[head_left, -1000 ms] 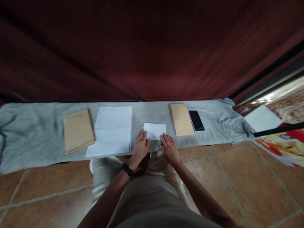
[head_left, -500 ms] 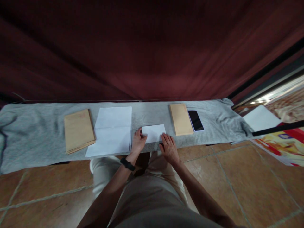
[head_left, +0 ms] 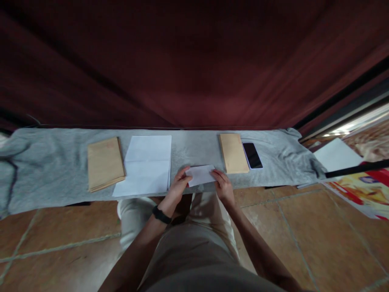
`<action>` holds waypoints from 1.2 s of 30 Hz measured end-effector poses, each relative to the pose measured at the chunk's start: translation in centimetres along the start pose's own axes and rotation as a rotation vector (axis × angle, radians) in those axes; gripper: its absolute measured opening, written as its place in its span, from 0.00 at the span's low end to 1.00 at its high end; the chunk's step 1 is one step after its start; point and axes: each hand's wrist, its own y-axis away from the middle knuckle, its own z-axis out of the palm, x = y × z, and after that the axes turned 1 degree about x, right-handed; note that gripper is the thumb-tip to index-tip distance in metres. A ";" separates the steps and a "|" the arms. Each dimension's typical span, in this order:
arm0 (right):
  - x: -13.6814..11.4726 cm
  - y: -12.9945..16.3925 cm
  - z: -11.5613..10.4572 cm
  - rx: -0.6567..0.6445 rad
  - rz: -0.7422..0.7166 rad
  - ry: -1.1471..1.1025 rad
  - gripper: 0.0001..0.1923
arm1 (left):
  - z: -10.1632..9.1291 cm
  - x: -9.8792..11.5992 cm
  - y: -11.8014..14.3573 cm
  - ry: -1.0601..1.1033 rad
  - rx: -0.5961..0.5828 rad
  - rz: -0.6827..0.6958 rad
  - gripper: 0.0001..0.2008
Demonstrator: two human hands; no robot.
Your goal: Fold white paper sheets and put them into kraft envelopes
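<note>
A small folded white sheet of paper (head_left: 199,175) is held between both hands, close to the front edge of the cloth-covered bench. My left hand (head_left: 180,183) pinches its left end, thumb on top, and a bit of red shows beneath the paper there. At the right end, the fingers of my right hand (head_left: 223,184) are closed on the sheet. To the left lie larger white sheets (head_left: 147,166) with a crease across them. A stack of tan envelopes (head_left: 234,154) lies just beyond my right hand.
Brown paper envelopes (head_left: 105,164) overlap the white sheets at the left. A phone (head_left: 252,155) lies beside the right stack. Grey cloth (head_left: 194,148) covers the narrow bench, and a dark red curtain (head_left: 194,81) hangs behind it. A colourful box (head_left: 364,188) stands at far right.
The folded paper has come nearer to me and now tilts in both hands. My right hand has gone from resting flat on it to gripping its right end.
</note>
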 end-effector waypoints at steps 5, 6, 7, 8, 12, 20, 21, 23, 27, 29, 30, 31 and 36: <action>-0.4 -2.2 -2.5 0.010 0.047 -0.079 0.14 | -0.6 1.1 -0.2 0.200 -0.078 -0.137 0.22; -0.5 -2.7 -2.9 0.021 0.063 -0.103 0.14 | -0.7 1.3 -0.2 0.214 -0.095 -0.149 0.22; -0.7 -3.1 -3.3 0.036 0.081 -0.133 0.13 | -0.9 1.5 -0.2 0.215 -0.105 -0.153 0.21; -0.9 -3.5 -3.6 0.051 0.103 -0.166 0.14 | -1.0 1.6 -0.2 0.200 -0.111 -0.150 0.19; -1.2 -4.7 -3.9 0.085 0.197 -0.262 0.16 | -1.6 1.3 -0.3 -0.029 -0.080 -0.032 0.18; 0.0 -5.7 -1.4 0.119 0.323 -0.309 0.18 | -1.4 -0.3 -2.0 -0.535 0.006 0.256 0.09; 0.2 -5.9 -1.0 0.122 0.331 -0.311 0.18 | -1.3 -0.4 -2.2 -0.589 0.008 0.261 0.10; 0.7 -6.3 -0.3 0.127 0.340 -0.312 0.20 | -1.1 -0.6 -2.6 -0.660 0.008 0.260 0.11; 1.3 -6.8 1.1 0.159 0.333 -0.281 0.25 | -0.7 -0.8 -3.3 -0.701 0.033 0.256 0.11; 1.4 -6.6 1.7 0.159 0.292 -0.248 0.28 | -0.7 -0.7 -3.6 -0.721 0.046 0.258 0.10; 1.3 -6.5 2.0 0.151 0.263 -0.218 0.29 | -0.7 -0.6 -3.8 -0.730 0.051 0.259 0.10; 1.3 -6.2 2.2 0.139 0.231 -0.175 0.29 | -0.7 -0.4 -4.0 -0.739 0.055 0.259 0.10; 0.5 -5.1 3.2 0.033 0.073 0.071 0.28 | -0.6 0.2 -4.8 -0.787 0.076 0.258 0.13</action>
